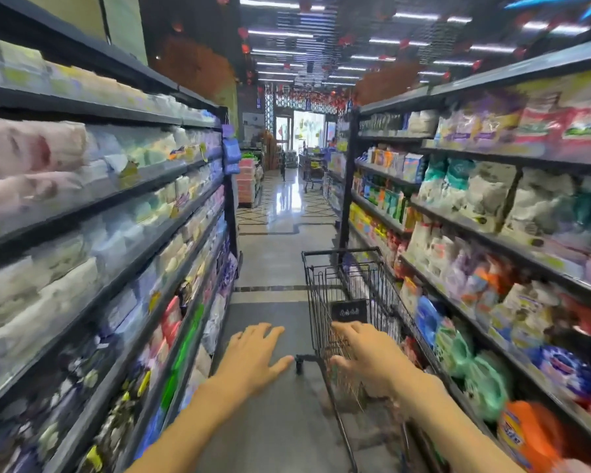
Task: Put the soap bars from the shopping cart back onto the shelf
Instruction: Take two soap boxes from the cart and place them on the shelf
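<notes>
Between stocked shelves [475, 233], both hands, left [253, 358] and right [365, 356], reach empty, fingers spread, toward shopping cart [342, 291].

black wire shopping cart [348, 295] upright beside right shelf [492, 247]

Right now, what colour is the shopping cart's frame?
Black wire shopping cart, clearest in the head view.
</notes>
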